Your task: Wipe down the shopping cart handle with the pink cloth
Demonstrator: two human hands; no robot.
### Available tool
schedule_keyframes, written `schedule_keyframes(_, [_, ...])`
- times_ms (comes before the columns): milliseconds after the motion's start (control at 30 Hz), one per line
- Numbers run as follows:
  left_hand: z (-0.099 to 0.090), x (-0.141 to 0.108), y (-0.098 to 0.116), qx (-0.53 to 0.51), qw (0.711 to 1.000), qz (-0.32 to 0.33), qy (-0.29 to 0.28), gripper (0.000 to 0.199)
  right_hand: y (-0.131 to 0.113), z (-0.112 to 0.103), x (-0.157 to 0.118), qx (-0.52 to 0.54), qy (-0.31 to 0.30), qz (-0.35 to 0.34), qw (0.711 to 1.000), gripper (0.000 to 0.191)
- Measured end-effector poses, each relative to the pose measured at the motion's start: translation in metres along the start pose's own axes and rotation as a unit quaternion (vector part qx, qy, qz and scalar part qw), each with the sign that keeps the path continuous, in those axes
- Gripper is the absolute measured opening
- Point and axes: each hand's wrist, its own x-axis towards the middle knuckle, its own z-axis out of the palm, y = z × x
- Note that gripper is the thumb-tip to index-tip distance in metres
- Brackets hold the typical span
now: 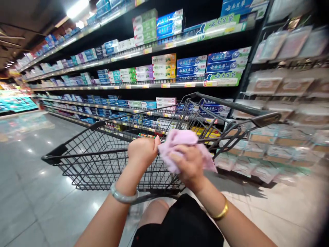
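Observation:
A black wire shopping cart (58,152) stands across in front of me, its push handle at the right. My left hand (142,149) is closed around the near top rail of the basket, a pale bangle on its wrist. In my right hand (189,164) is a bunched pink cloth (181,139), pressed against the rail just right of my left hand. Part of the cloth hangs loose towards the right. The rail under the cloth and both palms are hidden. Motion slightly blurs my right hand and the cloth.
Long shelves of boxed toothpaste (191,65) run behind the cart and off to the left. Hanging packages (290,82) line a rack at the right. Below lies a shiny tiled floor (23,192). My black-clothed lap (180,223) is close to the cart's near side.

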Motion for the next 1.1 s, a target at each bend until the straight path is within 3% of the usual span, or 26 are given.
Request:
schedule_keyframes(33, [-0.001, 0.000, 0.000, -0.002, 1.000, 0.005, -0.005, 0.078, -0.005, 0.001, 0.001, 0.002, -0.034, -0.041, 0.999, 0.030])
schedule_keyframes(100, [-0.002, -0.001, -0.001, -0.003, 1.000, 0.017, -0.007, 0.078, -0.011, 0.001, 0.003, 0.004, -0.031, -0.065, 0.997, 0.021])
schedule_keyframes(167, [-0.001, -0.003, -0.001, -0.006, 1.000, 0.029, 0.007, 0.081, -0.012, -0.002, 0.004, 0.017, 0.025, -0.009, 1.000, 0.020])
schedule_keyframes(233, [0.000, -0.004, 0.000, -0.018, 0.998, 0.048, 0.028, 0.082, -0.014, 0.000, 0.005, 0.013, 0.118, 0.073, 0.990, 0.026])
schedule_keyframes(267, [0.001, -0.004, 0.000, -0.025, 0.997, 0.058, 0.036, 0.081, -0.017, 0.003, 0.005, 0.013, 0.132, 0.085, 0.987, 0.027])
schedule_keyframes(333, [0.003, -0.004, 0.000, -0.039, 0.996, 0.068, 0.043, 0.076, -0.025, 0.011, 0.006, 0.015, 0.078, 0.033, 0.996, 0.022])
schedule_keyframes(400, [0.005, -0.003, -0.001, -0.048, 0.995, 0.071, 0.047, 0.072, -0.033, 0.017, 0.007, 0.017, -0.017, -0.076, 0.997, 0.015])
schedule_keyframes(467, [0.006, -0.002, -0.002, -0.057, 0.993, 0.085, 0.051, 0.069, -0.033, 0.016, 0.009, 0.016, -0.055, -0.125, 0.990, 0.013])
schedule_keyframes(567, [0.007, -0.002, -0.004, -0.071, 0.990, 0.113, 0.049, 0.064, -0.025, 0.010, 0.012, -0.001, 0.035, -0.012, 0.999, 0.017])
schedule_keyframes(633, [0.007, -0.003, -0.005, -0.073, 0.988, 0.124, 0.055, 0.062, -0.022, 0.010, 0.012, -0.009, 0.051, 0.014, 0.999, 0.017])
schedule_keyframes(767, [0.007, -0.005, -0.007, -0.053, 0.985, 0.147, 0.068, 0.064, -0.026, 0.016, 0.005, 0.009, -0.129, -0.151, 0.980, 0.016])
schedule_keyframes(833, [0.006, -0.006, -0.006, -0.053, 0.986, 0.144, 0.062, 0.066, -0.024, 0.013, 0.003, 0.000, -0.121, -0.141, 0.983, 0.015])
schedule_keyframes(900, [0.004, -0.007, -0.006, -0.062, 0.988, 0.130, 0.056, 0.067, -0.021, 0.006, 0.003, -0.020, -0.048, -0.064, 0.997, 0.014])
schedule_keyframes(967, [0.004, -0.007, -0.005, -0.066, 0.988, 0.125, 0.054, 0.065, -0.021, 0.002, 0.001, -0.026, -0.046, -0.021, 0.998, 0.016])
schedule_keyframes(1033, [0.004, -0.007, -0.004, -0.067, 0.988, 0.124, 0.056, 0.063, -0.022, 0.000, -0.002, -0.006, -0.162, -0.040, 0.986, 0.020])
schedule_keyframes(1100, [0.005, -0.005, -0.002, -0.077, 0.988, 0.115, 0.062, 0.065, -0.020, -0.004, 0.000, 0.038, -0.303, -0.045, 0.951, 0.028])
